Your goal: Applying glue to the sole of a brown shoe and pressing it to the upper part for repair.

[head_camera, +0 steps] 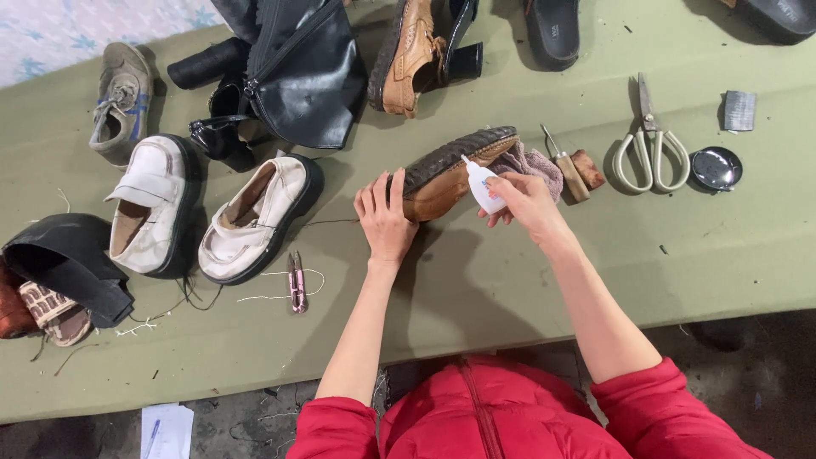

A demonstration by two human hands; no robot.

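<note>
The right hand is closed around a small white glue bottle, tipped so its nozzle meets the seam where the dark ridged sole joins the tan upper of a brown shoe. That shoe lies on its side near the middle of the green worktop, sole facing up and away from the person. The left hand lies flat and open, fingers spread, pressing on the heel end to steady the shoe; it grips nothing. Tucked under the toe is a pinkish rag, and just beyond it an awl with a wooden handle, a pair of pale-handled scissors and a small round tin lid. To the left sit a pair of white chunky shoes, small pink thread snips with loose thread, a worn grey trainer, and black boots further back. As I judge it, the gluing is under way at the middle of the seam; whether any stretch is already bonded I cannot tell, and pressing the sole shut looks yet to be done.
</note>
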